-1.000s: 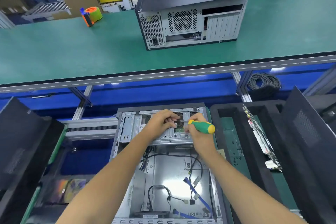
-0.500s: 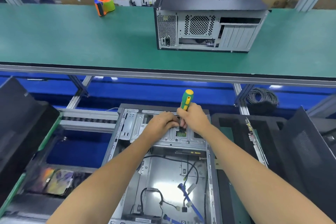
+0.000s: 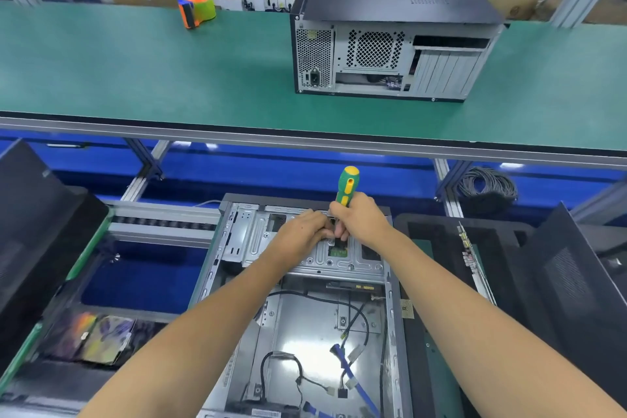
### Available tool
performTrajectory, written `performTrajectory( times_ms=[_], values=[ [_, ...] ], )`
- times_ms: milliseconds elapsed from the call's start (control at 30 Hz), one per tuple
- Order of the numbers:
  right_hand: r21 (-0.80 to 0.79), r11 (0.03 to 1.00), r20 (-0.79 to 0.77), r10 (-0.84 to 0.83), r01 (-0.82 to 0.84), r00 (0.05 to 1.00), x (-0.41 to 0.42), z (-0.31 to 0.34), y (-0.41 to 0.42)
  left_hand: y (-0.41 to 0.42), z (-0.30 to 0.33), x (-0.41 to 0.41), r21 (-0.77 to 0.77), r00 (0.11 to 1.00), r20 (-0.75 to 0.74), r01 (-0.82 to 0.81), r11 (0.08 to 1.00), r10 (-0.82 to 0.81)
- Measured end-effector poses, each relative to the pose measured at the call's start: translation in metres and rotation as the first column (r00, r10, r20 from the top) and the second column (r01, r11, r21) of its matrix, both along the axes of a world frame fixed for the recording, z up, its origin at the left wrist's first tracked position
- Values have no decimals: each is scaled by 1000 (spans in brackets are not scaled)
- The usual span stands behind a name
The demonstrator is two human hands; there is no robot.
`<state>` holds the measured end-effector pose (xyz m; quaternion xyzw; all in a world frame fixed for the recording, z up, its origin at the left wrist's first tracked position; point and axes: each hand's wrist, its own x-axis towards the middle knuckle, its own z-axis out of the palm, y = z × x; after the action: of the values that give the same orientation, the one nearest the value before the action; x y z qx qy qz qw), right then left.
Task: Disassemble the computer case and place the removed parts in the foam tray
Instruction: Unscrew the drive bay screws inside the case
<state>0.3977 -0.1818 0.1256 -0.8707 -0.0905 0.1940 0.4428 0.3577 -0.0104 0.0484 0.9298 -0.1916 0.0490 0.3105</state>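
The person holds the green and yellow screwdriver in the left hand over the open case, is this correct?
Not quite: the head view shows the right hand gripping the green and yellow screwdriver over the open case.

Head camera looks forward and down, close over the open computer case (image 3: 305, 316).
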Motion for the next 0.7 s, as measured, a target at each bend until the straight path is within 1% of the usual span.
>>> performTrajectory(
  times_ms=[233, 333, 467, 700],
  values=[
    [-33, 998, 25, 55, -55, 998, 0, 7, 4, -1, 6, -3, -1, 999, -34, -17, 1000, 17],
    [-39, 997, 20, 60, -59, 998, 1, 7, 4, -3, 10, -5, -3, 999, -50, -9, 1000, 9],
    [-35, 997, 23, 67, -66, 997, 3, 9, 4, -3, 13, -7, -42, 998, -64, -16, 999, 13],
    [-47, 997, 19, 67, -66, 998, 3, 7, 6, -5, 15, -8, -24, 997, -72, -2, 1000, 0]
  ],
)
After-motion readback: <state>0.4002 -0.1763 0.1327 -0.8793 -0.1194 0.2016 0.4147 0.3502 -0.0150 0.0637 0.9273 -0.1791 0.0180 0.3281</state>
